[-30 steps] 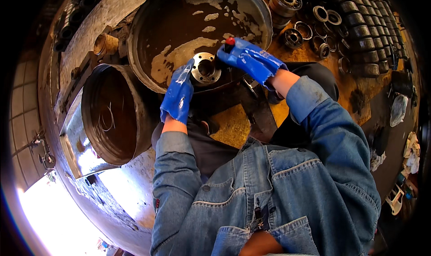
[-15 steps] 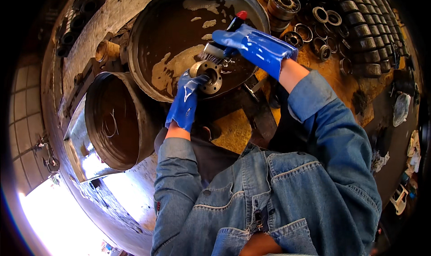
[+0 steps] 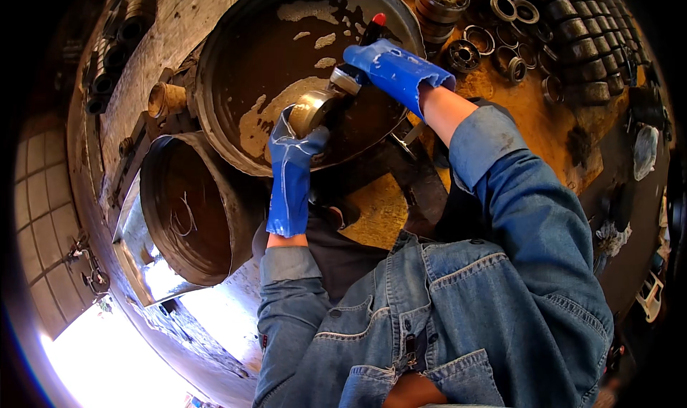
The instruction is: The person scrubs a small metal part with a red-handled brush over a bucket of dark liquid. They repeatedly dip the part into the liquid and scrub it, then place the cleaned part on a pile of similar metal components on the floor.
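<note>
My left hand [image 3: 290,161], in a wet blue rubber glove, grips a round metal flanged hub [image 3: 308,113] from its near side. The hub is tilted, its shiny curved side showing and its dark end turned to the right. In my right hand [image 3: 392,68], also gloved in blue, is a scrub brush [image 3: 346,81] with a black, red-tipped handle. Its head is against or just above the hub's upper right edge; the bristles are mostly hidden. Both hands are over a wide round metal basin [image 3: 203,100] of brown liquid with patches of foam.
A second round metal tub [image 3: 237,211] with dark liquid and a thin wire loop stands at the left. Metal rings [image 3: 503,8], a stacked cylindrical part [image 3: 438,11] and rows of dark cylinders [image 3: 580,50] lie at the far right. A rusty cylinder [image 3: 167,99] sits left of the basin.
My left hand has turned the hub, so its holed flange face no longer shows and its curved side does. The brush has shifted slightly on it. The whole view has moved a little.
</note>
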{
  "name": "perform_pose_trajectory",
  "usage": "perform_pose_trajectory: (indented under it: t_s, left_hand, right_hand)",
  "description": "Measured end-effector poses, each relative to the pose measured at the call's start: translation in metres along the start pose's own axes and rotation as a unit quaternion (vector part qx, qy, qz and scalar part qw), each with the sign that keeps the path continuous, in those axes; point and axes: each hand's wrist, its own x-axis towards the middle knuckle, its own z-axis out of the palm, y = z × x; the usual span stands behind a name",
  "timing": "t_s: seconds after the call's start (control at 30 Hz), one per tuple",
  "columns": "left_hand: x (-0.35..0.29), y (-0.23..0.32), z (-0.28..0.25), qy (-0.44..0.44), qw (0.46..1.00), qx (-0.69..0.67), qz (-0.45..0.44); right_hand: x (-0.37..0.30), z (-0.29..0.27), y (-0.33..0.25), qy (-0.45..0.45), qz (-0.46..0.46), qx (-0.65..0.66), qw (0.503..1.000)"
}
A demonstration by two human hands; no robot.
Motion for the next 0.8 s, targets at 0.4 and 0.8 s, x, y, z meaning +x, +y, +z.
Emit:
perform_pose_trajectory:
  t_s: [0.4,0.8]
  left_hand:
    - [0.016,-0.035,-0.019,0.037,0.862,-0.472,-0.182]
    - [0.025,-0.012,-0.017,0.127,0.843,-0.47,-0.231]
  right_hand:
    - [-0.001,0.036,0.006,0.025,0.143,0.23,0.962]
    - [-0.03,0.034,-0.042,-0.086,0.042,0.159,0.983]
